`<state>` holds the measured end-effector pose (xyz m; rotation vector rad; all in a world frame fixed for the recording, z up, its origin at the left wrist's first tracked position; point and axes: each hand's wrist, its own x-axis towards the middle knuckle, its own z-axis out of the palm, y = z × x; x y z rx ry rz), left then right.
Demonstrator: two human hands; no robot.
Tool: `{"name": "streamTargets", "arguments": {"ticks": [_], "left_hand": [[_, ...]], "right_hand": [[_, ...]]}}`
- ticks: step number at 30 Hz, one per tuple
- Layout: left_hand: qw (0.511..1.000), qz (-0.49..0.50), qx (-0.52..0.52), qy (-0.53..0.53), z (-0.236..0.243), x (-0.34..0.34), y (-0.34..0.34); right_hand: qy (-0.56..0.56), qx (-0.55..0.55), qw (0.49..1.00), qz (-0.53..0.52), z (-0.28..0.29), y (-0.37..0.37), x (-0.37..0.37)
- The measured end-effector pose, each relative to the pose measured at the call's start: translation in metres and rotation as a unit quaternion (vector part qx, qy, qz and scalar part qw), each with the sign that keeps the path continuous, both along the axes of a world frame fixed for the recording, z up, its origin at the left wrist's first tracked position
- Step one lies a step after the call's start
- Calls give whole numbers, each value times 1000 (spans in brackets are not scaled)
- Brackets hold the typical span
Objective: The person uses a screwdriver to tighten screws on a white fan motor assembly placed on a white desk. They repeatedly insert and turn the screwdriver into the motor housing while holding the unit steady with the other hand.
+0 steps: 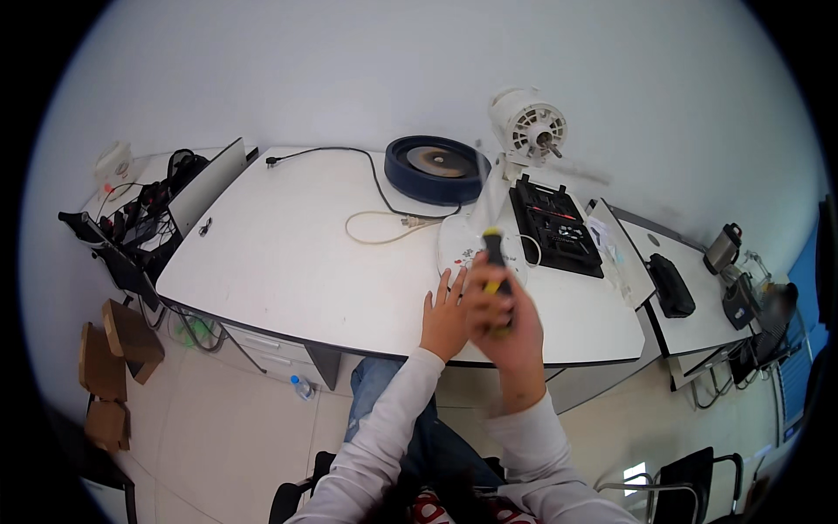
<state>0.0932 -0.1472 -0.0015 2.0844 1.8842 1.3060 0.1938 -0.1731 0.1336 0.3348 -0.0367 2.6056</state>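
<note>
A black-and-yellow screwdriver (494,250) is gripped by its handle in my right hand (506,319), which is slightly blurred; I cannot make out its blade. My left hand (447,319) lies beside it with fingers stretched out, at the near edge of a white fan base (456,240). I cannot tell whether those fingers press on the base. From the base a white neck rises to the fan's motor head (528,127), which shows a slotted front and a bare shaft, with no blades on it.
A black tool case (559,229) lies open right of the fan. A round dark-blue object (436,170) sits behind the base, near a black cord (375,166) and a pale plug cable (371,229). A black pouch (670,286) and kettle (723,249) stand on the right-hand desk.
</note>
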Motion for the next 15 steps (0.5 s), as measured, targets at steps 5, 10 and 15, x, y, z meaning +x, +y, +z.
{"name": "streamTargets", "arguments": {"ticks": [5,10,15], "left_hand": [[985,128,-80,89,2,3,-36],[978,206,35,-21,-1,-35,-112],[933,183,184,-250,77,-58,-166]], "right_hand": [[-521,454,653,-310,-67,10,10],[-545,702,233,-394,-113,21,-18],[-590,704,127,-373,-134,20,-43]]}}
